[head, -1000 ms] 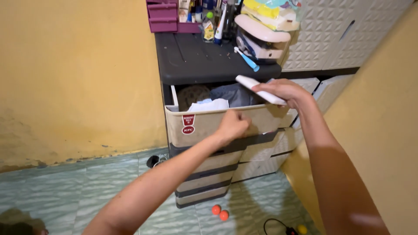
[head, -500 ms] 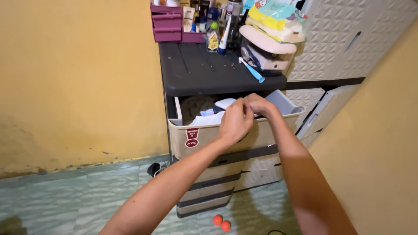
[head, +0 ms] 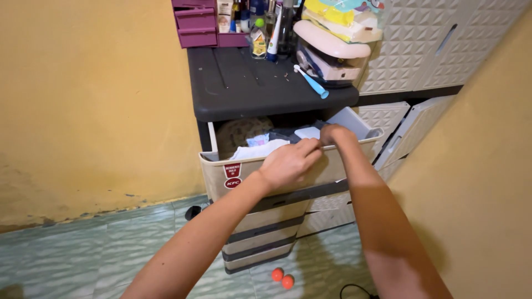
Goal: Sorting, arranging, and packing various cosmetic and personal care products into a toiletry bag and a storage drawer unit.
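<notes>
— So, where are the hands?

— Both are at the top drawer (head: 288, 173) of a beige plastic drawer unit (head: 266, 221) with dark bands, which stands against a yellow wall (head: 94, 94). That drawer is pulled out.

— And the left hand (head: 289, 163)?

— It lies over the drawer's front rim, fingers (head: 310, 150) curled together and reaching just inside, tips meeting the right hand.

— The right hand (head: 334, 134)?

— It dips into the drawer from the right, its fingers bent down and hidden among the contents. Whether they pinch anything I cannot tell.

— What is in the drawer?

— Folded cloth: a white piece (head: 259, 149) near the front, a dark blue-grey one (head: 285, 134) behind it, and a small white thing (head: 308, 133) just beside the right hand. A brownish round item (head: 238, 133) sits at the back left.

— And on top of the unit?

— A dark tabletop (head: 244, 88) carries a blue and white toothbrush (head: 311, 82) lying near its right edge, a purple mini drawer box (head: 195, 22) at the back, bottles and tubes (head: 260, 27) beside it, and a stack of pale containers (head: 332, 47).

— Anything on the floor?

— Two orange balls (head: 281, 278) rest on the greenish tiled floor (head: 72, 254) just in front of the unit. A grey patterned cabinet (head: 432, 50) stands to the right.
</notes>
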